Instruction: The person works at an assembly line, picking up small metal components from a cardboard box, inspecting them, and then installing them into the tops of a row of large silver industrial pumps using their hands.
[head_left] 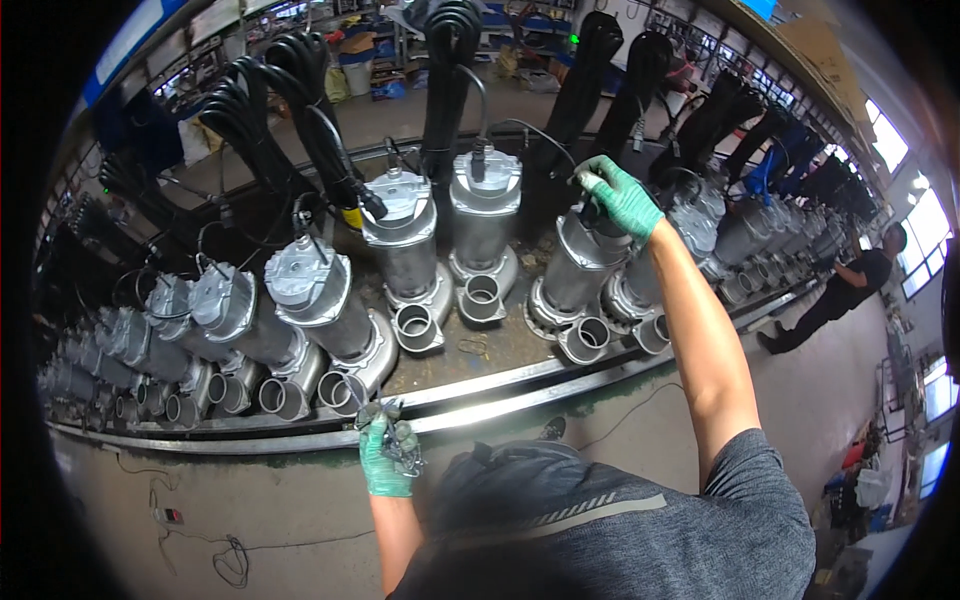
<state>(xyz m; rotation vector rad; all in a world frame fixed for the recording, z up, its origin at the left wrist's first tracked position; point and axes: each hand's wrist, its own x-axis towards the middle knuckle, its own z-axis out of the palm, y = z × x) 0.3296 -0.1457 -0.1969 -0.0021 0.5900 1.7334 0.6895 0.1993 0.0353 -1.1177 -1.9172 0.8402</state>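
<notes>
Both hands wear green gloves. My right hand [622,198] is closed at the top of a grey metal pump [580,265], its fingers round a black cable [545,138] where it enters the pump's head. The palm hides the exact grip. Low in front of the bench edge, my left hand [385,460] holds a bunch of small dark metal parts [402,445], whose exact kind is unclear. Nearest to that hand is the round outlet of another pump [335,310]. Two more upright pumps [487,205] stand between my hands.
A long bench with a metal front rail [500,385] carries pumps in rows to both sides. Coiled black cables [300,90] hang behind them. A person in dark clothes [850,285] stands at the far right. A thin cord [232,560] lies on the floor at left.
</notes>
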